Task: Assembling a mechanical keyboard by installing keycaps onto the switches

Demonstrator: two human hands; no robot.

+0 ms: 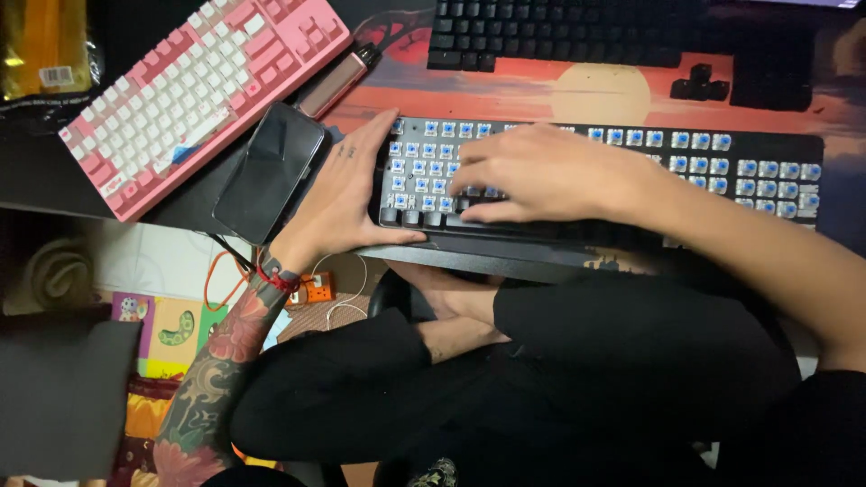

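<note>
A black keyboard (767, 171) with its keycaps off shows rows of blue switches; a few dark keycaps sit along its bottom row. My left hand (347, 194) grips the keyboard's left end, thumb along the front edge. My right hand (541, 176) lies over the middle of the switches, fingers curled down onto them; whether it holds a keycap is hidden.
A pink and white keyboard (194, 90) lies tilted at the upper left, a black phone (269, 171) beside it. Another black keyboard (550, 32) sits at the back, loose black keycaps (699, 84) near it. Desk mat (595, 90) with a sunset picture underneath.
</note>
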